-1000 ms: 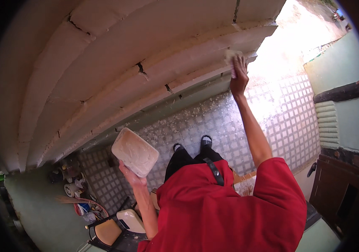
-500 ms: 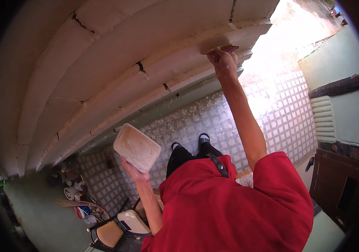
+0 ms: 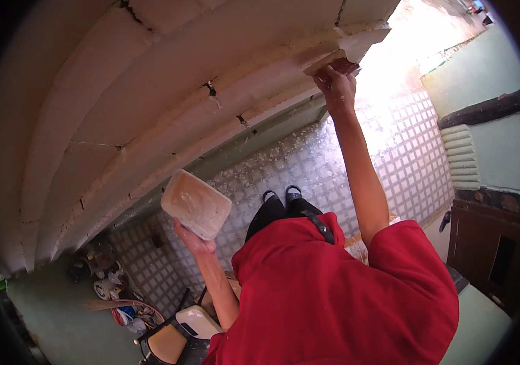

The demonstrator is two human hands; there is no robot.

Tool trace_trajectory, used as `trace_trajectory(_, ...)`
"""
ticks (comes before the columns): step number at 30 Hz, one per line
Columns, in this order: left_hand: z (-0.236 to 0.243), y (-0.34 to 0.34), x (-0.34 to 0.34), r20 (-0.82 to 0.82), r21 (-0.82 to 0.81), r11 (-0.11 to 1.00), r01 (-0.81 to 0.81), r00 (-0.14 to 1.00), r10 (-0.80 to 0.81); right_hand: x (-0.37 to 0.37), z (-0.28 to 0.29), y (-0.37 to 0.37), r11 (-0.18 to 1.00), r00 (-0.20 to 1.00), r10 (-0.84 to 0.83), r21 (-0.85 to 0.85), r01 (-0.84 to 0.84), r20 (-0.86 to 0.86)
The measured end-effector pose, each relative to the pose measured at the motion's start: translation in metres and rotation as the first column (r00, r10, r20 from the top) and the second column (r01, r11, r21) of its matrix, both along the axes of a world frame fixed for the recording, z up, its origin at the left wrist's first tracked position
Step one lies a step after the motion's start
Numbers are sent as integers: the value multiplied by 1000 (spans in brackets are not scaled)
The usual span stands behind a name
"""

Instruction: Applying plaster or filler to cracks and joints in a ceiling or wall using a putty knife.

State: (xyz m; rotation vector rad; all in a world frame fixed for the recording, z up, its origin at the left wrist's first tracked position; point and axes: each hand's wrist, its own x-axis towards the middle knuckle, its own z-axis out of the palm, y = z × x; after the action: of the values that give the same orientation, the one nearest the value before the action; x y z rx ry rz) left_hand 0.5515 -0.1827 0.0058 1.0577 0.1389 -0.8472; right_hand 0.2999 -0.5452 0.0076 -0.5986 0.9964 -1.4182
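Note:
My left hand (image 3: 194,238) grips a whitish rectangular plastic tub (image 3: 178,182) from below and the side. Pale, wet-looking filler (image 3: 202,210) is smeared inside it. Up at the far right, my right hand (image 3: 338,92) is closed on a flat reddish scraper (image 3: 346,66). Its blade lies against the pale stepped moulding (image 3: 272,64), near that moulding's right end. My fingers cover part of the scraper. Dark gaps (image 3: 211,88) and cracks break the moulding's joints to the left of it.
Two chairs (image 3: 165,344) stand at the lower left, close to my left forearm. Beyond them lie a broom (image 3: 105,304) and a heap of household items against the green wall (image 3: 53,310). A brown wooden cabinet (image 3: 479,255) is on the right. White specks dot the tiled floor (image 3: 254,167).
My right hand has slid the scraper slightly right along the moulding and turned it, so the blade tilts more. The tub in my left hand has tipped a little. One foot has shifted.

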Motion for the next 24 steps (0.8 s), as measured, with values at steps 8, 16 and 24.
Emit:
trace_trajectory(8, 11, 3, 27, 8, -21, 999, 42, 999, -42, -6, -4, -7, 993, 997, -37, 109, 44, -63)
trace_trajectory(16, 1, 6, 45, -84, -20, 997, 80, 993, -82, 18, -18, -55, 994, 703, -33, 51, 98, -710)
trace_trajectory(24, 11, -5, 29, -21, 44, 983, 178, 984, -177, 73, -36, 9, 870, 386, -474, -490, 62, -791)
